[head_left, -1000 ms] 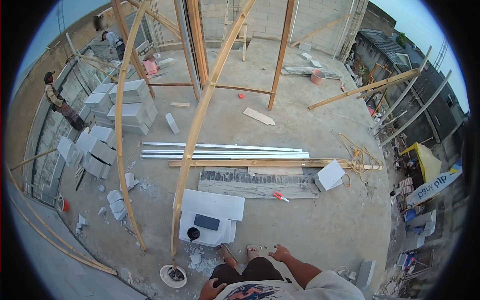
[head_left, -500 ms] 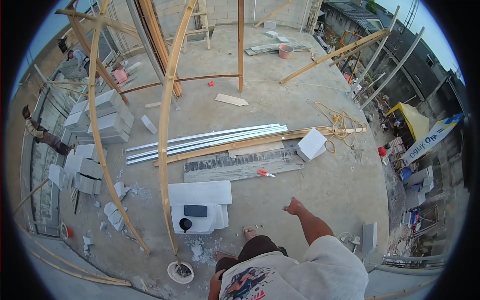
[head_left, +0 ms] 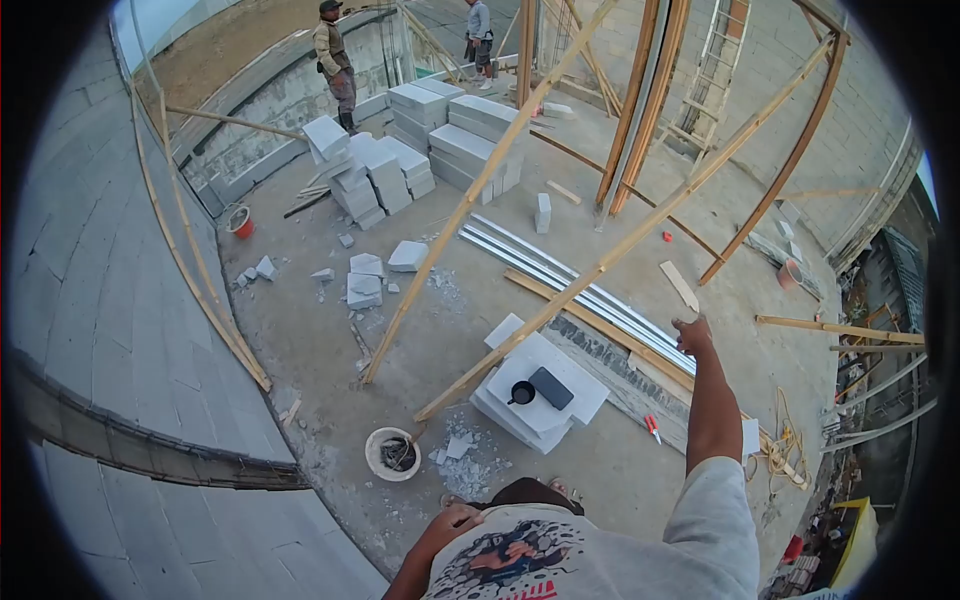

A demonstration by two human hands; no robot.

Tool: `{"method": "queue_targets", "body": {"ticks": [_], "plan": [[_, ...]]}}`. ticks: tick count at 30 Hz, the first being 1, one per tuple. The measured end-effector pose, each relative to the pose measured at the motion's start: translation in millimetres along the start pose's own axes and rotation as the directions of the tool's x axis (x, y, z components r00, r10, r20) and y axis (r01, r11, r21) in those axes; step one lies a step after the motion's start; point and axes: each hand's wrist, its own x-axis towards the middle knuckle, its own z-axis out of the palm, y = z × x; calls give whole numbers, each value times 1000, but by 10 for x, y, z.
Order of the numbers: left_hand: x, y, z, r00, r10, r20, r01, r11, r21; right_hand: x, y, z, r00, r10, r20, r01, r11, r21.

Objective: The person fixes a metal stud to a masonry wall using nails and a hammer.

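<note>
Head view: the right hand (head_left: pixel 691 335), apparently empty, stretches out to the right, a finger extended, seemingly gesturing; metal strips (head_left: pixel 540 271) lie to its left. The left hand (head_left: pixel 455 525) rests near, against the shirt (head_left: pixel 620 560), grip unclear. Grasping would call for lowering the right arm.

Shirt (head_left: pixel 630 555): pale grey, dark blotchy print, red marks at bottom. Blocks (head_left: pixel 464 150): white to light grey. Mug (head_left: pixel 522 393): black. Phone (head_left: pixel 551 388): dark blue-grey. Bars (head_left: pixel 580 287): shiny silver, lengthwise stripes. Slab (head_left: pixel 608 367): grey, black smears. Poles (head_left: pixel 447 253): yellowish tan. Snips (head_left: pixel 652 426): red. Rope (head_left: pixel 788 440): yellow. Bowl (head_left: pixel 372 455): off-white. Bucket (head_left: pixel 243 229): orange-red. Floor (head_left: pixel 320 400): dull grey-beige. Wall (head_left: pixel 130 300): blue-grey, dark joint lines. Tarp (head_left: pixel 854 545): yellow.
</note>
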Motion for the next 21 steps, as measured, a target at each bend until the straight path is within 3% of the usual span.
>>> {"method": "queue_targets", "body": {"ticks": [1, 3, 4, 9, 13, 14, 19, 21], "plan": [[-102, -66, -96, 1000, -5, -27, 4, 1000, -28, -306, -518, 266, 994, -72, 84, 83, 988, -129], [-249, -176, -331, 995, 87, -48, -78, 984, 162, -435, -1147, 967, 965, -152, 212, 200, 953, -227], [-339, -119, -439, 999, 42, -27, -36, 982, 186, -659, -1495, 1284, 940, -211, 268, 272, 937, -217], [-534, -494, -680, 997, 66, -24, -66, 998, 24, -1658, -3144, 2635, 726, -364, 583, 590, 766, -256], [-578, -589, -777, 995, 66, -71, -74, 989, -125, -2155, -4208, 3519, 522, -658, 542, 837, 518, -177], [-623, -458, -852, 991, 81, -108, -97, 984, -151, -2444, -4441, 3592, 489, -660, 570, 850, 509, -140], [-616, -535, -1155, 967, 87, -240, -139, 969, -205, -2915, -4762, 4388, 264, -668, 696, 907, 417, 56], [-510, -502, -1365, 951, 97, -293, -162, 965, -208, -2847, -4672, 4773, 231, -595, 770, 903, 426, 57]]}}
